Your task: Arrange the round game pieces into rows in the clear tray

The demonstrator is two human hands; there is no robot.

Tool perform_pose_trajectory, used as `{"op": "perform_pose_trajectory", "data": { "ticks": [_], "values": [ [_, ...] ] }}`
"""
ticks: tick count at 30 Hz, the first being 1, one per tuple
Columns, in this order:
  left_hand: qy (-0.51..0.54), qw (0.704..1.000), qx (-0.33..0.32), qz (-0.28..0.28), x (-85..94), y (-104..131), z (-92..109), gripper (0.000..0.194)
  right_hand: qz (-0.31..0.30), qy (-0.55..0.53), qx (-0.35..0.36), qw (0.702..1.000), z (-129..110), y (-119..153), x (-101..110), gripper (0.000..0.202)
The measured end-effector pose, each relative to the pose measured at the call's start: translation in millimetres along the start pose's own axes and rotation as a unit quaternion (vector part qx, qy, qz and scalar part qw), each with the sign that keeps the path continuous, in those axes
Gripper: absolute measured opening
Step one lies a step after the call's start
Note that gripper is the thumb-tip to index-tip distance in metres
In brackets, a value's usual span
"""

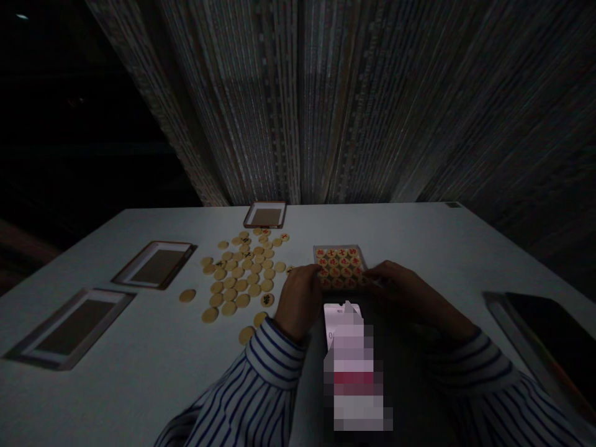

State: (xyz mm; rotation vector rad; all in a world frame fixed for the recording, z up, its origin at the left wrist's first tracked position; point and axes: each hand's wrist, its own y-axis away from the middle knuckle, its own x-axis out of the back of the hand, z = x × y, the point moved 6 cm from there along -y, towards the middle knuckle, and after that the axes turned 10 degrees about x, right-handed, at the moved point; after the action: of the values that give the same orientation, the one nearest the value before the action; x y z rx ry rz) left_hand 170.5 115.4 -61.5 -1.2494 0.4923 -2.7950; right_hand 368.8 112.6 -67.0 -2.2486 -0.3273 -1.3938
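Note:
A clear square case (339, 268) filled with rows of round wooden pieces with red characters lies on the white table. My left hand (300, 301) is closed at the case's left edge, its fingertips pressed against it. At the right edge, my right hand (400, 285) touches the case with thumb and fingers drawn together. Left of my left hand, several round wooden pieces (239, 273) are scattered, most blank side up, a few showing black or red characters. A lit phone (342, 316), partly pixelated, is just below the case.
Three shallow trays with brown centres are on the table: one at the back (265, 215), one at the left (156, 265), one nearer at the far left (69, 327). A dark flat object (549, 335) lies at the right. A string curtain (316, 105) hangs behind the table (153, 347).

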Motion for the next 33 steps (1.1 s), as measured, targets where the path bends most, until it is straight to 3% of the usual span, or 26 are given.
{"op": "perform_pose_trajectory", "data": {
  "ticks": [33],
  "values": [
    [-0.012, 1.0, 0.019, -0.015, 1.0, -0.3, 0.7, 0.028, -0.004, -0.003, -0.003, 1.0, 4.7, 3.3, -2.2, 0.029]
  ]
}}
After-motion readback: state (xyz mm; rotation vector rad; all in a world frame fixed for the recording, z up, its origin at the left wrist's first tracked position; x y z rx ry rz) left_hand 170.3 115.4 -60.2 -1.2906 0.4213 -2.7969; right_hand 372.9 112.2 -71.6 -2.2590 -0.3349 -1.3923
